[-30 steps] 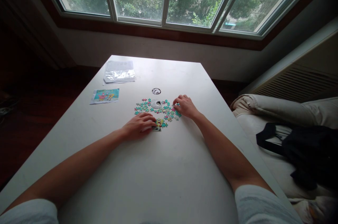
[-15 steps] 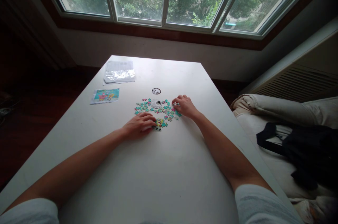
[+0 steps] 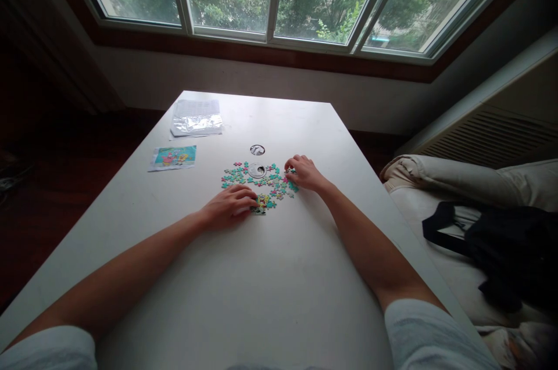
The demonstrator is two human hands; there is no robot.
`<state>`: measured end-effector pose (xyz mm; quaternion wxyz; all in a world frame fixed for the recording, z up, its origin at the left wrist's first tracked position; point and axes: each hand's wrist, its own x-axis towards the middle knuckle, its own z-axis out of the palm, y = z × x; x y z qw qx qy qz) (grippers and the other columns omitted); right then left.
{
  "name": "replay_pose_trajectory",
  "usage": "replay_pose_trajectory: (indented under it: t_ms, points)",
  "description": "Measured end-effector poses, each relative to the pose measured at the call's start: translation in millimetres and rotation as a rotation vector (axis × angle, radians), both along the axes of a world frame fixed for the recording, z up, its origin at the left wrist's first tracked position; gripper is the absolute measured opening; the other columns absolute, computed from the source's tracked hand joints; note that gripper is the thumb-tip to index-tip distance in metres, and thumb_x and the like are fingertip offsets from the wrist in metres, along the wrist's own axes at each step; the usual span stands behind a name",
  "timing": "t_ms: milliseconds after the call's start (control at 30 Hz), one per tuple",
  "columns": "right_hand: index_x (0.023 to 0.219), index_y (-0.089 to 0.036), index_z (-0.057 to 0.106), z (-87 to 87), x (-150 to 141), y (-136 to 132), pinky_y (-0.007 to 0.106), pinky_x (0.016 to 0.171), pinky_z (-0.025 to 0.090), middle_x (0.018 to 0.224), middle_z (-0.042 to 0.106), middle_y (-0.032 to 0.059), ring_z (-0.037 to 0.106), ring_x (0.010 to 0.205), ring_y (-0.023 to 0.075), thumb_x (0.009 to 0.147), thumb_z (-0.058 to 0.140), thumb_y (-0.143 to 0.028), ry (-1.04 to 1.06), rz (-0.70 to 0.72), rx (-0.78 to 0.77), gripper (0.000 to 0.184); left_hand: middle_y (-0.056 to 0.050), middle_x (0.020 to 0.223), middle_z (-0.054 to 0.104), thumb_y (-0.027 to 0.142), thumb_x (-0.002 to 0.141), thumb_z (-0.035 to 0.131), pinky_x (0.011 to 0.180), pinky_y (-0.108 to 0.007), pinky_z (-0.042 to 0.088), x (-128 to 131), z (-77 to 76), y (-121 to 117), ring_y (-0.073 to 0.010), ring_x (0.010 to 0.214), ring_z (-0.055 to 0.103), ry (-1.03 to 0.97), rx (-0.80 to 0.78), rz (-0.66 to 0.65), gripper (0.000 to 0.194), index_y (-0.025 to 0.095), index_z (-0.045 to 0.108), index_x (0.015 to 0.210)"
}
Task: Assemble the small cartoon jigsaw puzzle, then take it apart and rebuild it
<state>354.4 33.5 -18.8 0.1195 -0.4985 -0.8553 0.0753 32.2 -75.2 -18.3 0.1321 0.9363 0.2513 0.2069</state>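
Observation:
Several small teal, pink and yellow jigsaw pieces [image 3: 270, 183] lie scattered mid-table on the white table [image 3: 261, 277]. A joined yellow cluster [image 3: 263, 203] sits at their near edge. My left hand [image 3: 229, 205] rests palm down beside that cluster, fingers curled, fingertips touching it. My right hand [image 3: 304, 173] is at the right edge of the scatter, fingers bent and pinching at a piece; what is between the fingertips is too small to see.
A round cable-hole cap [image 3: 257, 170] sits among the pieces, another round hole [image 3: 257, 150] just beyond. A picture card [image 3: 173, 157] and a clear plastic bag on paper [image 3: 196, 118] lie far left. A black bag [image 3: 497, 245] rests on a pale sofa at right.
My right hand shifted slightly left into the pieces and curled its fingers. The left hand stayed by the yellow cluster.

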Motion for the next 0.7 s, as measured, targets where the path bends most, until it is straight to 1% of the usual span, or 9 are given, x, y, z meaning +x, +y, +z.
replay_pose_trajectory:
  t_ms: [133, 267, 400, 467, 567, 700]
  points:
    - [0.1, -0.024, 0.065, 1.5, -1, -1, 0.039, 0.088, 0.036, 0.101, 0.069, 0.007, 0.054, 0.101, 0.0271, 0.086, 0.067, -0.027, 0.05, 0.038, 0.004, 0.015, -0.007, 0.131, 0.064, 0.028, 0.099, 0.051, 0.111, -0.043, 0.044, 0, -0.2, -1, -0.0243, 0.128, 0.052, 0.01, 0.001, 0.003, 0.028, 0.027, 0.065, 0.123]
    - [0.098, -0.024, 0.066, 2.6, 0, -2, 0.036, 0.086, 0.039, 0.09, 0.072, 0.0026, 0.058, 0.09, 0.0221, 0.084, 0.066, -0.021, 0.158, 0.086, -0.013, 0.014, -0.007, 0.132, 0.064, 0.027, 0.098, 0.051, 0.11, -0.043, 0.044, 0, -0.4, 0, -0.0244, 0.128, 0.052, 0.021, 0.015, 0.0, 0.028, 0.026, 0.064, 0.123]
    - [0.105, -0.023, 0.071, 2.5, -1, -2, 0.03, 0.078, 0.044, 0.086, 0.071, 0.0027, 0.06, 0.079, 0.0178, 0.086, 0.063, -0.018, 0.298, 0.127, -0.023, 0.022, -0.007, 0.133, 0.063, 0.026, 0.098, 0.051, 0.111, -0.043, 0.044, 0, -0.1, 0, -0.0247, 0.129, 0.052, 0.044, 0.051, -0.01, 0.029, 0.025, 0.063, 0.124]
    - [0.103, -0.022, 0.074, 2.2, -5, -4, 0.029, 0.076, 0.046, 0.089, 0.072, 0.0036, 0.061, 0.076, 0.0163, 0.087, 0.062, -0.018, 0.362, 0.142, -0.026, 0.021, -0.007, 0.136, 0.062, 0.025, 0.099, 0.05, 0.11, -0.042, 0.044, -1, -0.1, 0, -0.0249, 0.13, 0.052, 0.065, 0.07, -0.011, 0.03, 0.025, 0.062, 0.126]
    - [0.095, -0.022, 0.075, 2.1, -14, -8, 0.028, 0.073, 0.048, 0.091, 0.072, 0.0033, 0.062, 0.074, 0.0148, 0.086, 0.062, -0.019, 0.463, 0.132, -0.044, 0.016, -0.008, 0.141, 0.059, 0.025, 0.099, 0.048, 0.107, -0.042, 0.046, 0, 0.0, -3, -0.0254, 0.128, 0.054, 0.097, 0.092, -0.01, 0.033, 0.024, 0.061, 0.129]
    - [0.092, -0.021, 0.074, 1.1, -27, -15, 0.027, 0.071, 0.051, 0.089, 0.072, 0.0024, 0.065, 0.074, 0.0151, 0.083, 0.065, -0.021, 0.614, 0.071, -0.1, 0.013, -0.009, 0.14, 0.06, 0.025, 0.099, 0.048, 0.107, -0.043, 0.046, 2, 1.5, -6, -0.0255, 0.126, 0.055, 0.124, 0.102, -0.04, 0.034, 0.025, 0.06, 0.131]
